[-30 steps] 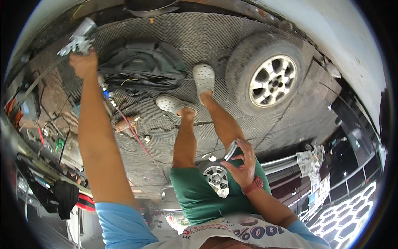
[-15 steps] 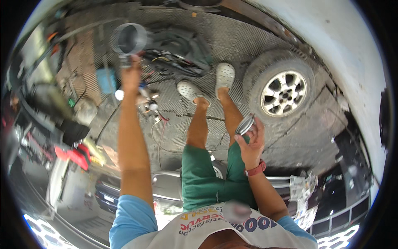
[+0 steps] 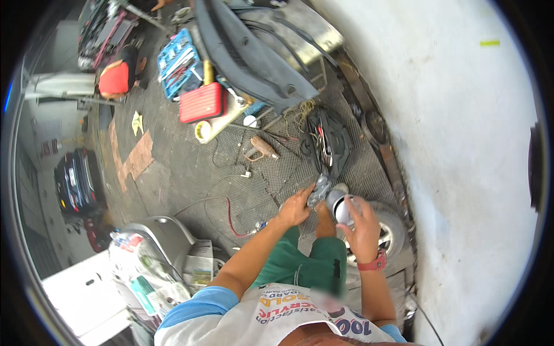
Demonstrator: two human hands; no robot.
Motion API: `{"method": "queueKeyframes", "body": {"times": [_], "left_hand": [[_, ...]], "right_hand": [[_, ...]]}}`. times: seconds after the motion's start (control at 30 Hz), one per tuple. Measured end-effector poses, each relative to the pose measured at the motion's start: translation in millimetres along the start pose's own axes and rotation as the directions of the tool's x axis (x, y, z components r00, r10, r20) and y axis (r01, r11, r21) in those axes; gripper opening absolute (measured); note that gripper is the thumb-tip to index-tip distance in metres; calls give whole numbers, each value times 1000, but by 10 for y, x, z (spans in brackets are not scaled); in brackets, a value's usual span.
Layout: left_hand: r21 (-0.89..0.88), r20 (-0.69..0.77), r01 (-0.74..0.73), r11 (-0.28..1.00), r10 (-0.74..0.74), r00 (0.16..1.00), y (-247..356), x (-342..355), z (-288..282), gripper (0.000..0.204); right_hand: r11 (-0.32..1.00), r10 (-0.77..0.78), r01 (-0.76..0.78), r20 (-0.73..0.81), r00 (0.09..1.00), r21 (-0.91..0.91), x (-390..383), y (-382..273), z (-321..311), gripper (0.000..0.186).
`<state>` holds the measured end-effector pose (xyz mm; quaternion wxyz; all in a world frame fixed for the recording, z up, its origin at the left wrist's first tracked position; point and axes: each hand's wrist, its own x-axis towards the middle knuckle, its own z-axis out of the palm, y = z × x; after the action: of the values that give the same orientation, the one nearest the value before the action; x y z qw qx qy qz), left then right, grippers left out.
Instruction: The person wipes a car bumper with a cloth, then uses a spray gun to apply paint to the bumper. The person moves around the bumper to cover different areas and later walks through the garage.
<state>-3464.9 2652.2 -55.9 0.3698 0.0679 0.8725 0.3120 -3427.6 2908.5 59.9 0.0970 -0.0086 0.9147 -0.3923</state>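
Note:
In front of my legs, my left hand (image 3: 297,206) is closed around the grey body of what looks like a spray gun (image 3: 319,191). Its round grey cup (image 3: 333,198) is tipped toward my right hand. That hand (image 3: 363,229) has its fingers curled over a round silver lid (image 3: 344,212) at the cup's mouth. A dark gap shows between cup and lid, and I cannot tell whether they touch. Behind my right hand is a tyre on a wheel (image 3: 394,236), partly hidden by it.
A black bag-like bundle (image 3: 328,141) lies beyond my hands. A brown gun-shaped tool (image 3: 264,148) and a red hose (image 3: 231,222) lie on the floor. Farther off stand a red case (image 3: 201,104), a blue tool case (image 3: 178,63) and a dark trim panel (image 3: 245,55). A white wall rises at right.
My view has swung round to show more of the shop. The hands, apart before, have come together, with the lid brought from beside my knee to the cup's mouth.

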Motion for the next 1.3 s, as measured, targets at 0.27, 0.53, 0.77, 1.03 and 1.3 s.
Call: {"method": "queueKeyframes", "body": {"times": [0.27, 0.53, 0.77, 1.03, 1.3], "left_hand": [[-107, -108, 55, 993, -67, 992, -463, -1316, -140, 81], [-345, -509, -19, 938, -170, 844, -1497, -2821, -118, 72], [-700, -653, -168, 694, -528, 543, -2342, -4355, -1120, 59], [-603, -686, -673, 429, -709, 163, -2869, -5641, -2698, 49], [-325, -604, -898, 296, -796, -44, -3776, -6076, -3540, 36]], "right_hand": [[945, -255, 295, 252, 933, -137, -369, -1152, 179, 80], [831, -438, 515, 323, 839, -211, -783, -2610, 1192, 82], [870, -319, 211, 181, 930, 447, -1442, -3670, 2816, 93], [831, -550, 345, 549, 630, 437, -1821, -4555, 4246, 59], [816, -521, 86, 661, 540, 572, -1066, -5032, 4795, 48]]}}
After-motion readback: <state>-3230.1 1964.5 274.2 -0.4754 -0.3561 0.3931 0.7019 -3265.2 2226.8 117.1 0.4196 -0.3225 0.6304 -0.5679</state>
